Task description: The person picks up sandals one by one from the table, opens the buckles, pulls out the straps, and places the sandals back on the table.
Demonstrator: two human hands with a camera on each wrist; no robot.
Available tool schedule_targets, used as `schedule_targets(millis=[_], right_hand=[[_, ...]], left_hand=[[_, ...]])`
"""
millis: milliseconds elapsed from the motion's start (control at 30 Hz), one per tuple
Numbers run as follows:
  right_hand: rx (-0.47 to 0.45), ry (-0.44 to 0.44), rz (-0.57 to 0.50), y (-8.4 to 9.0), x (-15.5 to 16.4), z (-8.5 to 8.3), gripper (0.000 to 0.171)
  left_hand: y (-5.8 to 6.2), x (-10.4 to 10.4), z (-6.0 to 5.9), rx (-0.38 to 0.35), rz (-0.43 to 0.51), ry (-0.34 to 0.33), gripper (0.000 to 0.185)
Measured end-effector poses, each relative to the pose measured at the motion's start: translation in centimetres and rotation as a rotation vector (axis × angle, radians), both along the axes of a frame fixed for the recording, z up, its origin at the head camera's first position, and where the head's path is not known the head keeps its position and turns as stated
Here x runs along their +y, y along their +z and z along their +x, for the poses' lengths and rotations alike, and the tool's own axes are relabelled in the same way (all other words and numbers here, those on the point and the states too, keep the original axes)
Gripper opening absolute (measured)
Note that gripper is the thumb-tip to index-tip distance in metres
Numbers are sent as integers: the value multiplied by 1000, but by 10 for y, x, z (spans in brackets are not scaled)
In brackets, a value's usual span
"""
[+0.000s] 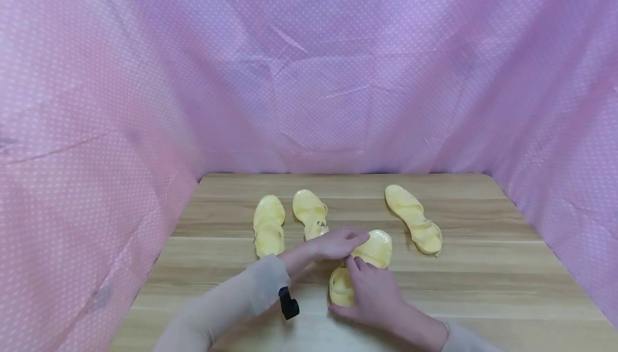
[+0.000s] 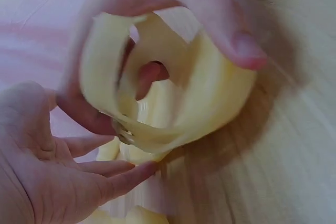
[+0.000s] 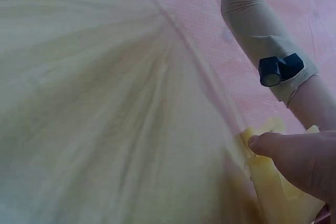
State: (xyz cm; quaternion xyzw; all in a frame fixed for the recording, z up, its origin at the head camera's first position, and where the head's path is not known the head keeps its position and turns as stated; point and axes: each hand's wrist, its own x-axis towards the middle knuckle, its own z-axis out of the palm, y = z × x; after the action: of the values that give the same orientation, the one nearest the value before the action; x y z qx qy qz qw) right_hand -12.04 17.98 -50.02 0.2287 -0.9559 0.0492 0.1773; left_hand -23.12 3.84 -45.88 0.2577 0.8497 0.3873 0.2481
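A pale yellow sandal [image 1: 374, 249] is at the near middle of the table in the head view, its toe pointing away. My right hand [image 1: 376, 293] grips it round the heel and strap; in the left wrist view the fingers pass through the strap loop. The right thumb [image 3: 268, 144] presses on the heel edge in the right wrist view. My left hand [image 1: 338, 243] reaches across beside the sandal. In the left wrist view its fingers [image 2: 123, 179] are fairly straight, close by the small metal buckle [image 2: 123, 132]; whether they touch it is unclear.
Two more yellow sandals, a left one [image 1: 269, 226] and one partly behind the left wrist [image 1: 309, 210], lie at the left. Another sandal [image 1: 412, 218] lies slanted at the right. Pink dotted cloth [image 1: 309, 100] surrounds the wooden table [image 1: 483, 282]. A black wrist camera [image 1: 288, 303] sits on the left sleeve.
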Motion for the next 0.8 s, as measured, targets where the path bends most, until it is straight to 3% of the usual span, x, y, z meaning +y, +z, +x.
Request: schedule_targets(millis=[133,233,333,400,533,700,800], right_hand=[[-32,45,-8,-2,5,1,96],[-169,81,-90,3,12,-2,97],[-308,154,-209,13,23,-10,78],[-382,227,-278,21,30,-16,58],[-512,322,-425,30,34,-30,30],[-558,271,-544,23,30,-43,11],[-562,234,-574,19,31,-46,6]], left_hand=[[0,-6,9,86,-4,-20,55],[-2,-18,19,185,16,-21,47],[-6,-33,30,287,43,-3,39],[-9,-44,37,310,62,11,36],[-17,-58,49,242,61,32,30],[-27,-60,53,40,109,77,25],[-31,-59,51,-40,145,119,22]])
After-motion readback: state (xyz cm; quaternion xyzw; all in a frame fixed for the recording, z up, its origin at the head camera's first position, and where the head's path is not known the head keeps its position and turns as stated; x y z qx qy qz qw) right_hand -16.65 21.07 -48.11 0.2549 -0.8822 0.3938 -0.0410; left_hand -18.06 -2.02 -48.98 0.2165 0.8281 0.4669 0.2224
